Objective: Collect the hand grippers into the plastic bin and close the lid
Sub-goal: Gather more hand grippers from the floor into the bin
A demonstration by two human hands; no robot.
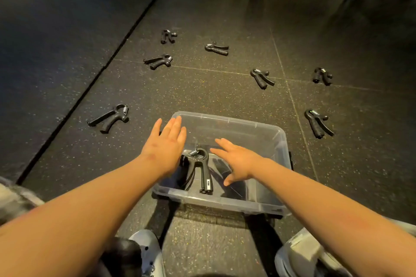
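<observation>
Left hand (162, 148), right hand (239, 161) spread; hand gripper (200, 170) between.

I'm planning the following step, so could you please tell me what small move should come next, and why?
Probably the left hand should reach for the nearest gripper on the floor. It and the right hand are open and empty, one gripper lies in the bin, and seven lie scattered outside.

Clear plastic bin (258, 206) — speckled matt floor (202, 87)
</observation>
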